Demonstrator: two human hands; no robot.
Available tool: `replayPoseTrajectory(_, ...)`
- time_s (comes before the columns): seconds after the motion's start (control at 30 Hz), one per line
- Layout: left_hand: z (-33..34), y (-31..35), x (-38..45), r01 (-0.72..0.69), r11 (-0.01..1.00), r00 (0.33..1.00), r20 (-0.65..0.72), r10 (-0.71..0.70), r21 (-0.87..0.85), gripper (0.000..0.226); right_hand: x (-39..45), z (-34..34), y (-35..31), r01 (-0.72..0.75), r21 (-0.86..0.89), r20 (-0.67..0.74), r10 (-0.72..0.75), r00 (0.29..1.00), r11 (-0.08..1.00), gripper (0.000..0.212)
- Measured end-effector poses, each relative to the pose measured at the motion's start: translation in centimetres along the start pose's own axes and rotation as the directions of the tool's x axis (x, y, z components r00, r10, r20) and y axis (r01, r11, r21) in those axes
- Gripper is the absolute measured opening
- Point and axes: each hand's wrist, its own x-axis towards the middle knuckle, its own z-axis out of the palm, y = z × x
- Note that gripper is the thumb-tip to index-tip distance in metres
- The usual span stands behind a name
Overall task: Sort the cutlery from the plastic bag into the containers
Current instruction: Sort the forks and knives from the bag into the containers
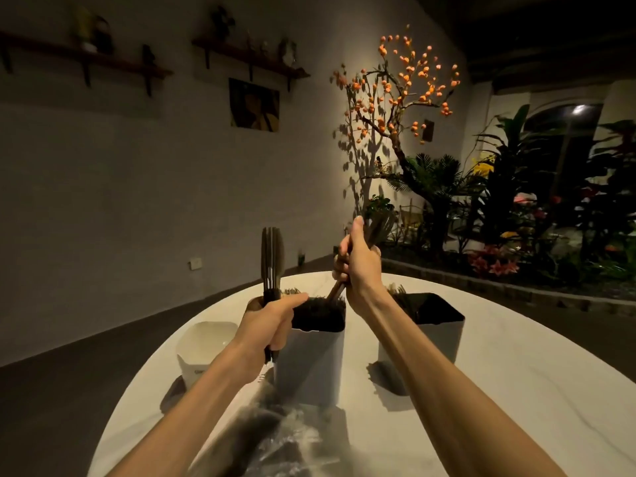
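Hands raised over three white containers, each gripping a bundle of dark cutlery.

Head view: your left hand (pixel 272 320) clenches a bundle of dark knives (pixel 272 266), blades upright, in front of the middle container (pixel 311 359), which is packed with dark cutlery. Your right hand (pixel 358 263) grasps a tilted bunch of utensils (pixel 377 228) above that container. Right container (pixel 433 325) holds a few forks; left container (pixel 204 349) stands near the table (pixel 499 390) edge. Plastic bag (pixel 292 442) with remaining cutlery lies nearest you, between your forearms.
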Motion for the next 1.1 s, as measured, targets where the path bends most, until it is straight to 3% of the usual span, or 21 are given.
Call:
replayPoseTrajectory(0.3, -3.0, -1.3, 0.9, 0.039, 0.999, 0.996, -0.079, -0.037, 0.026, 0.050, 1.6, 1.4, 6.4, 0.019, -0.285, 0.080, 0.004, 0.997, 0.958, 0.042)
replayPoseTrajectory(0.5, -3.1, -2.0, 1.2, 0.066, 0.997, 0.994, -0.090, -0.064, 0.028, 0.043, 2.3, 1.9, 5.0, 0.112, -0.205, 0.137, -0.084, 0.987, 0.972, 0.029)
replayPoseTrajectory(0.6, -3.1, -2.3, 1.0, 0.082, 0.995, 0.993, -0.084, -0.078, 0.049, 0.047, 2.3, 1.8, 5.1, 0.204, -0.342, 0.210, -0.137, 0.968, 0.917, 0.018)
replayPoseTrajectory(0.67, -3.0, -2.3, 0.8, 0.089, 0.995, 0.992, -0.091, -0.084, 0.046, 0.049, 2.1, 1.8, 5.7, 0.288, -0.553, 0.280, -0.152, 0.948, 0.782, 0.030)
replayPoseTrajectory(0.8, -2.7, -2.3, 0.4, 0.097, 0.995, 0.991, -0.100, -0.094, 0.019, 0.044, 2.1, 1.2, 7.1, 0.413, -0.829, 0.424, -0.060, 0.904, 0.376, 0.041)
replayPoseTrajectory(0.9, -2.8, -2.5, 0.1, 0.107, 0.994, 0.989, -0.103, -0.105, 0.018, 0.044, 1.6, 1.2, 6.9, 0.518, -0.841, 0.521, -0.027, 0.853, 0.159, 0.041)
replayPoseTrajectory(1.0, -2.8, -2.4, 0.1, 0.119, 0.993, 0.989, -0.084, -0.118, 0.002, 0.041, 1.2, 1.1, 6.7, 0.593, -0.805, 0.585, -0.126, 0.801, 0.032, 0.066)
replayPoseTrajectory(1.03, -2.7, -2.4, 0.0, 0.123, 0.992, 0.990, -0.070, -0.123, -0.005, 0.040, 0.9, 1.0, 6.9, 0.622, -0.780, 0.626, -0.069, 0.777, -0.069, 0.066)
replayPoseTrajectory(1.1, -2.6, -2.3, -0.3, 0.130, 0.991, 0.990, -0.046, -0.130, 0.006, 0.040, 0.6, 0.6, 7.8, 0.711, -0.658, 0.708, 0.117, 0.696, -0.250, 0.045)
